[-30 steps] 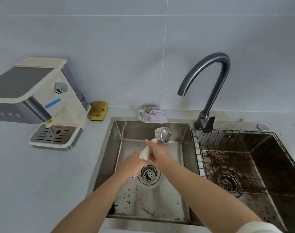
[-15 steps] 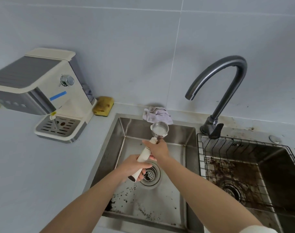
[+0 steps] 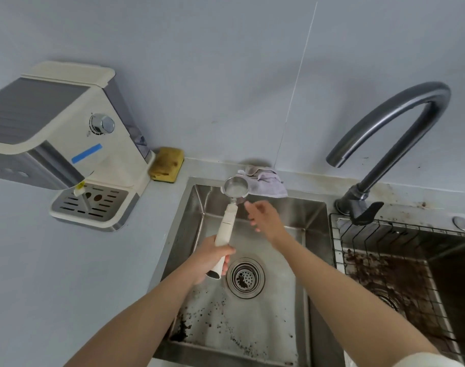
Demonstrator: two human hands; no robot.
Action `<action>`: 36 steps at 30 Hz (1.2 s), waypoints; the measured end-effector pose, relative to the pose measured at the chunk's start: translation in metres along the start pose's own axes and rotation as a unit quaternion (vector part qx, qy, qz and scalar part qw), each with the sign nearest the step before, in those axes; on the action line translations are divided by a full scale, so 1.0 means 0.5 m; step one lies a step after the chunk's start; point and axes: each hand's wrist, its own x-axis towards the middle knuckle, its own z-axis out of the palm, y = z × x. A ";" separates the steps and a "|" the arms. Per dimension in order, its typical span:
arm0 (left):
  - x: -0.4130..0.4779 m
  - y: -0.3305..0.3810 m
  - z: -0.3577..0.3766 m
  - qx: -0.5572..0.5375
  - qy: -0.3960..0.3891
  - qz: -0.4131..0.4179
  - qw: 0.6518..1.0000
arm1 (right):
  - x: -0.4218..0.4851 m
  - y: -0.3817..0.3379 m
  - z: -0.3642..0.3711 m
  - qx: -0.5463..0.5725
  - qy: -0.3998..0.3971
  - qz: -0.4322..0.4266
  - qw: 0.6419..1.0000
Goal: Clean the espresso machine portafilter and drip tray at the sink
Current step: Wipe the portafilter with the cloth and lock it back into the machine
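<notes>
My left hand (image 3: 211, 256) grips the cream handle of the portafilter (image 3: 227, 226) over the left sink basin (image 3: 313, 250). Its metal basket (image 3: 235, 186) points away from me, open side up, near the basin's back wall. My right hand (image 3: 264, 217) hovers just right of the portafilter's neck with relaxed fingers, holding nothing. The drip tray (image 3: 93, 205) with its slotted metal grille sits in the base of the cream espresso machine (image 3: 61, 136) on the counter at the left.
Coffee grounds speckle the basin floor around the drain strainer (image 3: 245, 278). A dark curved faucet (image 3: 390, 133) stands between the basins. The right basin (image 3: 411, 274) holds a wire rack and brown grime. A yellow sponge (image 3: 167, 168) and a pale cloth (image 3: 263, 182) lie along the back edge.
My right hand has let go of the portafilter neck and moved slightly right. The left hand has raised the portafilter with its basket farther toward the back wall.
</notes>
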 end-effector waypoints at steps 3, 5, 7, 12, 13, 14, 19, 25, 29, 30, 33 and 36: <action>0.015 0.003 -0.022 0.002 -0.003 -0.005 1.000 | 0.060 -0.015 -0.036 -0.120 0.058 -0.070 0.989; 0.027 0.002 -0.035 0.000 -0.005 -0.008 1.000 | 0.096 -0.034 -0.050 -0.210 0.067 -0.118 0.968; 0.037 0.003 -0.046 -0.001 -0.007 -0.007 1.000 | 0.126 -0.055 -0.058 -0.285 0.059 -0.140 0.946; 0.059 0.008 -0.069 0.009 -0.008 -0.005 1.000 | 0.195 -0.077 -0.056 -0.511 -0.002 -0.159 0.845; 0.063 0.010 -0.074 0.011 -0.008 -0.006 1.000 | 0.205 -0.076 -0.052 -0.532 -0.022 -0.153 0.833; 0.067 0.010 -0.079 0.013 -0.008 -0.007 1.000 | 0.212 -0.073 -0.048 -0.551 -0.034 -0.148 0.820; 0.085 0.002 -0.099 0.015 -0.003 -0.014 1.000 | 0.228 -0.049 -0.037 -0.618 0.000 -0.145 0.773; 0.092 -0.016 -0.110 0.019 0.005 -0.027 0.999 | 0.245 -0.042 -0.037 -0.635 0.008 -0.124 0.763; 0.093 -0.020 -0.116 0.033 0.012 -0.033 0.999 | 0.254 -0.046 -0.042 -0.635 0.011 -0.126 0.762; 0.092 -0.020 -0.117 0.035 0.014 -0.034 0.999 | 0.255 -0.050 -0.044 -0.625 0.009 -0.122 0.771; 0.091 -0.018 -0.114 0.038 0.016 -0.035 0.999 | 0.250 -0.052 -0.055 -0.532 0.035 -0.098 0.841; 0.087 -0.015 -0.105 0.027 0.012 -0.034 0.999 | 0.228 -0.051 -0.073 -0.349 0.085 -0.087 0.929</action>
